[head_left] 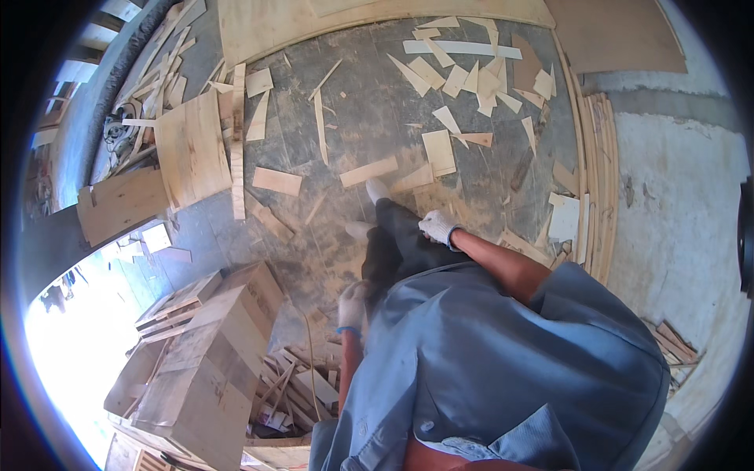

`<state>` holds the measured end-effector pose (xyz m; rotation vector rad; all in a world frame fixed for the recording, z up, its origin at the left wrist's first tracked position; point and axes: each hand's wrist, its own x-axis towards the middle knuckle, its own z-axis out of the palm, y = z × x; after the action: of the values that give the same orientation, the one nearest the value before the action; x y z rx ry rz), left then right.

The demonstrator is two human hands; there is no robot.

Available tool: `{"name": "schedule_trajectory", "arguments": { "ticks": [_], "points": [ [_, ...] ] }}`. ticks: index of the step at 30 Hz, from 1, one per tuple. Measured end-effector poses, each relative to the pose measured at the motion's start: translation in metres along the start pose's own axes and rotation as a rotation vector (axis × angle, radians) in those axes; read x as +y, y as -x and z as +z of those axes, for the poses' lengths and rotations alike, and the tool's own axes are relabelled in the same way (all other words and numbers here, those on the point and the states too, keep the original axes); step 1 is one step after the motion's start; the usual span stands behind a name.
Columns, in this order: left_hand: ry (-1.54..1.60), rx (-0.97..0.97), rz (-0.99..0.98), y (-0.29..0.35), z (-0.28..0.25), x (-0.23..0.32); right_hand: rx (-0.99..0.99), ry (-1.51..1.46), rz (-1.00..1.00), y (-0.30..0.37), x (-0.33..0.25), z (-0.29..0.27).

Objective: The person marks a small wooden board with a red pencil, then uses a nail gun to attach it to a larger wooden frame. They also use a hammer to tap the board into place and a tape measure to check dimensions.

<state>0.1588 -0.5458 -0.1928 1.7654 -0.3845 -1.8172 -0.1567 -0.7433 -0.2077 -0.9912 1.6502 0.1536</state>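
My right hand [437, 228], in a white knitted glove with a blue cuff, is in front of my dark trousers [408, 242]. Its fingers look curled in, and I see nothing held in them. My left hand [353, 305], gloved the same way, hangs low beside my left leg, and its fingers are too blurred to make out. Beyond my shoes, a flat wooden strip [369, 171] and a short reddish board [277, 181] lie on the dusty grey floor [353, 102]. Neither hand touches them.
Plywood offcuts [484, 82] litter the far right floor. A plywood sheet [192, 149] lies left, near a heap of thin strips [161, 78]. At lower left stand a wooden box [228, 337] and a scrap-filled bin [279, 453], with a cable [309, 353] alongside. Long strips [601, 188] line the right wall.
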Motion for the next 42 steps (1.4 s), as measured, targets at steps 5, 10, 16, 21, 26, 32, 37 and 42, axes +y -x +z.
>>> {"name": "schedule_trajectory", "arguments": {
  "ticks": [5, 10, 16, 21, 26, 32, 37, 42],
  "points": [
    [-0.241, -0.386, 0.175, -0.012, 0.058, 0.015, -0.032, -0.025, -0.007, 0.0, -0.014, 0.001],
    [-0.449, -0.414, 0.572, -0.021, 0.074, -0.021, -0.171, 0.012, -0.23, -0.008, -0.008, 0.004],
    [-0.645, -0.324, 0.445, -0.047, 0.087, -0.031, -0.196, -0.022, 0.211, -0.061, 0.014, 0.006],
    [-0.672, -0.169, 0.621, -0.041, 0.097, -0.027, -0.17, 0.01, 0.123, -0.048, -0.037, -0.003],
    [-0.503, -0.08, 0.356, -0.017, 0.091, -0.021, -0.241, 0.023, 0.028, -0.038, -0.075, 0.019],
    [-0.585, -0.095, 0.381, 0.012, 0.055, -0.006, -0.364, 0.056, -0.143, -0.043, -0.07, 0.037],
    [-0.35, -0.152, 0.179, 0.013, 0.056, -0.008, -0.298, -0.102, -0.115, 0.025, -0.076, 0.024],
    [-0.457, -0.377, 0.242, 0.024, 0.037, 0.044, -0.082, -0.211, 0.055, 0.019, -0.016, 0.008]
  ]
}}
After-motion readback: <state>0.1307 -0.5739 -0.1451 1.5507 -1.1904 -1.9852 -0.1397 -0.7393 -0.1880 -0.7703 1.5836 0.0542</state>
